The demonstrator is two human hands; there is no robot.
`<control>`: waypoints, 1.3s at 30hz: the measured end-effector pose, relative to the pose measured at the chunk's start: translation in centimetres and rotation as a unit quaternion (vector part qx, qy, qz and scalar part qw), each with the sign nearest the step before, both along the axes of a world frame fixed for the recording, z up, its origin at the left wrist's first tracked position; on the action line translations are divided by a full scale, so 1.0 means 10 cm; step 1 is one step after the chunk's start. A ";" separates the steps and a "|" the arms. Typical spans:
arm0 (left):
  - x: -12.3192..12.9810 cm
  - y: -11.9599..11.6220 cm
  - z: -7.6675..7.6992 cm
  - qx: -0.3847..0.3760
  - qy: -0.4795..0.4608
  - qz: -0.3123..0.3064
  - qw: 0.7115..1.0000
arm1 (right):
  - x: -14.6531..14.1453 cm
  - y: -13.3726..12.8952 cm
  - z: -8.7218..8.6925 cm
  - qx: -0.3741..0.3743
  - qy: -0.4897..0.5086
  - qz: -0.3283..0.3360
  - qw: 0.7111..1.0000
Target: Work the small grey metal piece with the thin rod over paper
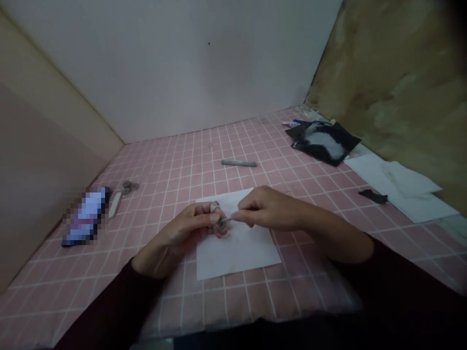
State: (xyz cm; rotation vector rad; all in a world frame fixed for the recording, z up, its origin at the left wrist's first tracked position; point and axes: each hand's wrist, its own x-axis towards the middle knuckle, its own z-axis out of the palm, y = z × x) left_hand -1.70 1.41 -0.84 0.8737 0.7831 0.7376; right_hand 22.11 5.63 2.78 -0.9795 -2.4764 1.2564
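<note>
A blurred flat object [85, 216] is lying near the left edge of the pink tiled worktop [171, 194], with a pale slim strip [115, 204] and a small curled metal piece [130, 186] just beside it. Toward the middle, the left hand [186, 226] is holding a small metal ring [215, 208] over a white paper sheet [242, 255], with its curled fingers [220, 232] pinching the ring against the thumb. The fingers are hiding part of the ring, so its full shape cannot be told. A grey stick [239, 163] is lying on the tiles beyond the sheet. The right hand [270, 209] is hovering over the sheet, its fingertips pressed together and pinching a thin metal pin [226, 220], whose tip is at or just beside the ring; which of the two it is cannot be told. The ring is looking hard, light and probably slippery, so a fingertip hold on its rim seems safest. The stiff pin seems best held near its end. Toward the right, a black cloth [323, 143], a black scrap [372, 196] and white papers [401, 187] are lying on the worktop.
</note>
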 end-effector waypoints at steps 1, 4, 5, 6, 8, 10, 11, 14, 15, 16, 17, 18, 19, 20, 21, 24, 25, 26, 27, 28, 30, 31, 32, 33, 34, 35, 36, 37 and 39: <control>0.00 0.00 0.00 0.002 0.001 -0.002 1.000 | 0.00 0.00 0.00 -0.005 -0.007 0.001 1.000; 0.00 -0.01 -0.01 0.011 -0.001 0.013 1.000 | 0.02 0.01 0.01 -0.011 -0.017 -0.005 1.000; 0.01 -0.02 -0.01 0.012 -0.003 0.022 1.000 | 0.03 0.02 0.01 -0.011 -0.016 -0.012 1.000; 0.01 -0.02 -0.01 0.013 -0.005 0.029 0.999 | 0.02 0.02 0.01 -0.012 -0.016 -0.017 1.000; 0.01 -0.03 -0.01 0.014 -0.002 0.032 0.999 | 0.00 0.00 0.00 -0.020 -0.019 -0.021 0.999; 0.02 -0.04 -0.02 0.016 0.009 0.027 0.999 | -0.03 0.00 -0.01 -0.033 -0.027 -0.016 0.999; 0.02 -0.04 -0.02 0.020 0.013 0.029 0.999 | -0.03 0.00 -0.02 -0.037 -0.030 -0.014 0.999; 0.02 -0.04 0.00 0.030 0.018 0.056 0.998 | 0.00 0.03 -0.04 -0.030 -0.029 -0.026 0.999; 0.02 -0.03 0.00 0.033 0.018 0.067 0.997 | 0.01 0.04 -0.04 -0.027 -0.026 -0.033 0.999; 0.02 -0.03 0.01 0.039 0.016 0.074 0.996 | 0.02 0.04 -0.04 -0.027 -0.022 -0.037 0.999; 0.02 -0.02 0.01 0.046 0.014 0.077 0.996 | 0.01 0.04 -0.04 -0.031 -0.018 -0.039 0.999; 0.02 -0.02 0.01 0.055 0.011 0.077 0.995 | 0.00 0.03 -0.04 -0.037 -0.015 -0.038 0.998; 0.02 -0.01 0.00 0.064 0.008 0.077 0.995 | -0.02 0.02 -0.04 -0.044 -0.016 -0.036 0.998; 0.01 -0.01 0.00 0.072 0.006 0.075 0.995 | -0.03 0.02 -0.04 -0.049 -0.018 -0.034 0.998; 0.01 -0.01 -0.01 0.077 0.007 0.074 0.994 | -0.03 0.02 -0.04 -0.051 -0.022 -0.034 0.998; 0.01 -0.01 -0.01 0.071 0.018 0.088 0.993 | -0.01 0.03 -0.05 -0.034 -0.024 -0.040 0.998; 0.01 -0.01 -0.01 0.067 0.018 0.094 0.993 | 0.00 0.03 -0.04 -0.026 -0.023 -0.045 0.998; 0.02 -0.01 0.00 0.062 0.017 0.099 0.993 | -0.01 0.02 -0.04 -0.018 -0.023 -0.050 0.998; 0.02 -0.01 0.00 0.057 0.015 0.099 0.993 | -0.01 0.01 -0.04 -0.011 -0.026 -0.054 0.998; 0.02 -0.02 0.00 0.052 0.013 0.094 0.994 | -0.02 0.00 -0.03 -0.003 -0.030 -0.056 0.998; 0.03 -0.02 -0.01 0.040 0.010 0.081 0.996 | -0.04 -0.01 -0.01 0.012 -0.038 -0.055 0.998; 0.03 -0.02 -0.01 0.035 0.009 0.080 0.996 | -0.03 -0.02 0.00 0.016 -0.037 -0.054 0.998; 0.03 -0.02 -0.01 0.031 0.007 0.081 0.996 | -0.03 -0.02 0.00 0.020 -0.034 -0.054 0.998; 0.03 -0.02 -0.01 0.027 0.003 0.083 0.996 | -0.02 -0.02 0.01 0.023 -0.029 -0.057 0.998; 0.02 -0.01 -0.01 0.025 -0.002 0.086 0.996 | -0.01 -0.01 0.00 0.030 -0.024 -0.060 0.997; 0.02 -0.01 -0.01 0.024 -0.006 0.086 0.996 | -0.01 -0.01 0.00 0.040 -0.021 -0.061 0.997; 0.02 -0.01 -0.01 0.023 -0.008 0.082 0.996 | -0.02 -0.02 -0.01 0.055 -0.019 -0.060 0.996; 0.02 -0.01 -0.01 0.020 -0.008 0.074 0.997 | -0.03 -0.02 -0.02 0.071 -0.019 -0.054 0.996; 0.03 -0.02 -0.02 0.015 -0.003 0.054 0.998 | -0.05 -0.03 -0.03 0.088 -0.022 -0.034 0.995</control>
